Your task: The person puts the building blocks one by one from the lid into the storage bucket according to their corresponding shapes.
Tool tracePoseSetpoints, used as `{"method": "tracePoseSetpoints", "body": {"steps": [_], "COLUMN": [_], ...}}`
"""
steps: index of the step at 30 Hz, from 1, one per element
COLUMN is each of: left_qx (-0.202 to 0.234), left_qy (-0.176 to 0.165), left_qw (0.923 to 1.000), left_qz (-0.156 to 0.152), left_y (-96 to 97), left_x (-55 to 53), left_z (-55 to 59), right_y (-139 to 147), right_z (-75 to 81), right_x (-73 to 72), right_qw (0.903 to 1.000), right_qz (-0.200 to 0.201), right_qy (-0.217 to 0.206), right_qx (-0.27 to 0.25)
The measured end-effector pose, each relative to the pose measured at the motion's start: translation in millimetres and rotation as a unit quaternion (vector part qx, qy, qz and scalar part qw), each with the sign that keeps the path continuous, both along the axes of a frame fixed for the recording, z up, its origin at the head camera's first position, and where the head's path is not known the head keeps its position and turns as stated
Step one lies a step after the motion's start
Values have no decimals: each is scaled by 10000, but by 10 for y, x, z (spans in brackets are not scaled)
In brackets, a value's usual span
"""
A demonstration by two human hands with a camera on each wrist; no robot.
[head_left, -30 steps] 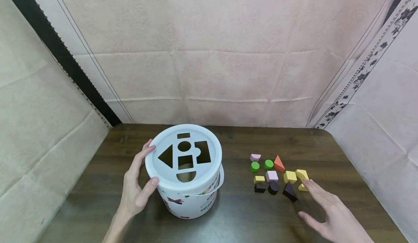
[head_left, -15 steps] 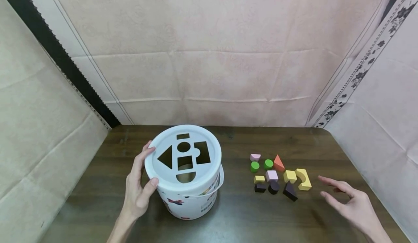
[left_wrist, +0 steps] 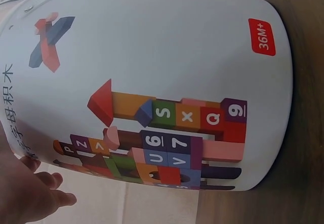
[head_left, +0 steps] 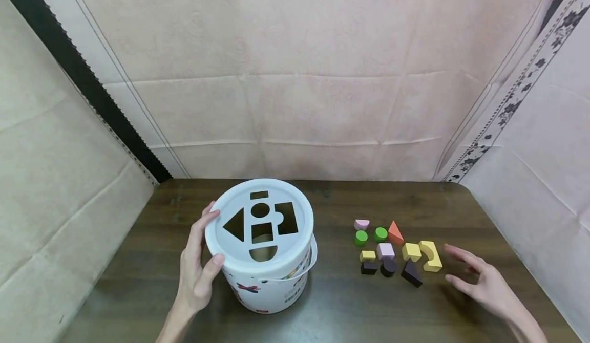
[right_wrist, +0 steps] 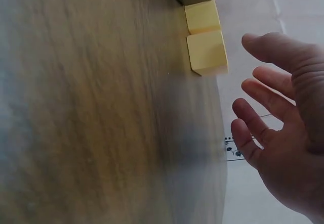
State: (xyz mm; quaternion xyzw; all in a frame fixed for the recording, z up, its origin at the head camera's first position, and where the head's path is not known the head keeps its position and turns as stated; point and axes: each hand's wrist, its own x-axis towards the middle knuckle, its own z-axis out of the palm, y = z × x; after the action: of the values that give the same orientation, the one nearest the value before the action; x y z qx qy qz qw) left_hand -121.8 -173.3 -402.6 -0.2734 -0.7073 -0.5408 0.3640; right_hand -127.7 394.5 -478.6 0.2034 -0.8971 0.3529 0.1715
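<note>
A white lidded shape-sorter bucket [head_left: 269, 294] stands upright on the table, its lid [head_left: 286, 253] pierced with shaped holes. At its left side, my left hand [head_left: 195, 276] holds the lid's edge, fingers toward the back and thumb at the front. The left wrist view shows the bucket's printed wall [left_wrist: 167, 47]. My right hand [head_left: 481, 284] hovers just right of the yellow arch block [head_left: 432, 256], apart from it, fingers loosely bent and holding nothing. Beside the arch sit a yellow cube [head_left: 411, 252] and a black triangular block [head_left: 412, 274].
Further left in the group lie a red triangle [head_left: 395, 233], two green cylinders [head_left: 380, 234], a lilac cube [head_left: 385, 251], a lilac half-round block [head_left: 361, 224], a small yellow block [head_left: 367, 256] and black blocks [head_left: 388, 267]. Cloth walls [head_left: 295, 102] border the wooden table [head_left: 341, 312].
My right hand has drawn back rightward from the yellow arch block, uncovering it, then come slightly left again. My left hand keeps its place on the bucket.
</note>
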Motion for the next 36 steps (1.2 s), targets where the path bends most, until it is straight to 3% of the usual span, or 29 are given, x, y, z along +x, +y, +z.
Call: {"method": "tracePoseSetpoints", "body": {"steps": [13, 26, 36], "left_qx": [-74, -116, -82], "left_qy": [42, 51, 63], "left_qw": [9998, 9994, 9993], "left_qz": [174, 335, 354], "left_y": [3, 16, 19], "left_x": [2, 3, -1], "left_z": [6, -4, -14], "right_y": [94, 121, 104], "right_z": [-51, -145, -133], "right_x": [-160, -304, -368], "right_qw": [9976, 9967, 9952], "right_qz": [137, 330, 374], "right_qy": [-526, -666, -899], "right_qx": [-432, -332, -56]}}
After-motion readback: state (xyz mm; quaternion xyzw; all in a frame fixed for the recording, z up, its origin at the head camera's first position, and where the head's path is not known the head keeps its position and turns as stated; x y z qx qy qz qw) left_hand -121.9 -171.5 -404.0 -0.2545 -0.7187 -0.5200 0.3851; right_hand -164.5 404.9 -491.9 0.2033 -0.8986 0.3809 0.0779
